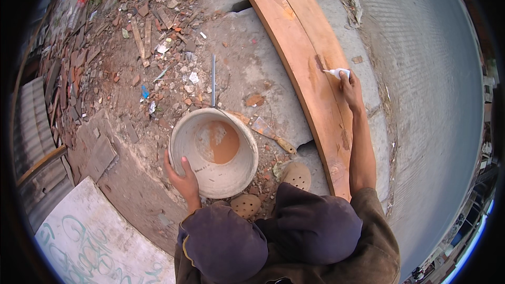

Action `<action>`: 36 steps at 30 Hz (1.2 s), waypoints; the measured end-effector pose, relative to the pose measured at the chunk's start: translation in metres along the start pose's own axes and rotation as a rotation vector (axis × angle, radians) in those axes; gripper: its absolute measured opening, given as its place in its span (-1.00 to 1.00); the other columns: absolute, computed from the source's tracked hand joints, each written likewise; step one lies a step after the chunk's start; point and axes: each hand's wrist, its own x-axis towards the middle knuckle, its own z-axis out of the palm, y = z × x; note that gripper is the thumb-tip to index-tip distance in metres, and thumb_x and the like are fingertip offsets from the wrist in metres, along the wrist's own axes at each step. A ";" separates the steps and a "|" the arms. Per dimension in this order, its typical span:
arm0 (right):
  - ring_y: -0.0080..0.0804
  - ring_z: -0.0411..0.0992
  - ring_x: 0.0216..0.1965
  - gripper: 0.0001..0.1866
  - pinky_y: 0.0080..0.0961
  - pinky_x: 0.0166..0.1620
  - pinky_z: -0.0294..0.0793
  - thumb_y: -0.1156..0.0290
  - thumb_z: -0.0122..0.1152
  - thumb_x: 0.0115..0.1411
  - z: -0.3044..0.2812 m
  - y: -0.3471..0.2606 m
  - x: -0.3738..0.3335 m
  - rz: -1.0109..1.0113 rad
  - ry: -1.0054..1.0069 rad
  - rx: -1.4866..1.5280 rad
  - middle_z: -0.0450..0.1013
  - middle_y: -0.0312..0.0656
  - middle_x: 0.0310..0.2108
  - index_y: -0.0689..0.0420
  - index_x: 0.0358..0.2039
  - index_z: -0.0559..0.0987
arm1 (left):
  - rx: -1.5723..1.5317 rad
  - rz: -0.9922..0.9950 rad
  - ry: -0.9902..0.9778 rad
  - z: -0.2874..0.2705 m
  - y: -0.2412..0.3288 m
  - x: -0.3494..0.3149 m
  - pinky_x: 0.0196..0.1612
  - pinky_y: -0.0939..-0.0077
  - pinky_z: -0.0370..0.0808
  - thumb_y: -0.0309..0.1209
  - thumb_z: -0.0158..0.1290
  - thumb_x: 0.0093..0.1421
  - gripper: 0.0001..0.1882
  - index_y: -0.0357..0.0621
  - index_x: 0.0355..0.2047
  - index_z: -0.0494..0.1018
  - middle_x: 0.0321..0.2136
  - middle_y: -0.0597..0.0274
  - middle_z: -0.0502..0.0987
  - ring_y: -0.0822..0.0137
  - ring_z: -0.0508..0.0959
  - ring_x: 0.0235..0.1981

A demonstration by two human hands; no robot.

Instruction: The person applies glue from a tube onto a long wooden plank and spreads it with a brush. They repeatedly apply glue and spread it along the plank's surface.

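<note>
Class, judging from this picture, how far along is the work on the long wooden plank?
Done: the bucket holds brownish mix, tilted by the left hand. In hand: the right hand presses a small white nozzled bottle onto the plank beside a dark mark. Left: the putty knife lies unused on the ground; most of the plank looks bare.

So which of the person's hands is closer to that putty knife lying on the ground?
Left. The left hand grips the rim of the white bucket, which sits right beside the putty knife. The right hand is farther off, holding a small white bottle on the wooden plank.
</note>
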 end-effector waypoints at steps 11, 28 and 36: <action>-0.63 0.36 -0.43 -0.74 -0.61 -0.32 0.37 0.17 0.15 0.40 0.000 -0.012 -0.024 0.200 0.176 0.677 0.46 -0.37 -0.41 0.10 -0.13 0.56 | -0.077 -0.048 -0.023 0.001 -0.008 0.000 0.38 0.08 0.16 -0.35 0.09 0.32 -0.42 -0.19 0.32 0.27 0.30 -0.11 0.31 -0.05 0.28 0.33; -0.61 0.38 -0.19 -0.60 -0.55 -0.11 0.43 0.10 0.18 0.40 0.135 -0.145 -0.196 0.268 -0.812 1.038 0.43 -0.41 -0.17 0.05 0.12 0.47 | -0.546 0.274 -0.965 0.015 0.112 0.015 0.23 0.30 0.33 -0.12 0.08 0.37 -0.33 -0.34 0.31 0.24 0.18 0.00 0.44 0.21 0.44 0.17; -0.45 0.48 -0.21 -0.58 -0.41 -0.08 0.48 0.07 0.10 0.43 0.116 -0.149 -0.210 0.010 -0.639 0.606 0.52 -0.19 -0.25 0.17 0.02 0.55 | -0.588 0.204 -1.245 0.067 0.143 -0.004 0.06 0.43 0.46 -0.11 0.04 0.41 -0.49 -0.35 0.11 0.46 -0.02 0.07 0.58 0.30 0.55 0.01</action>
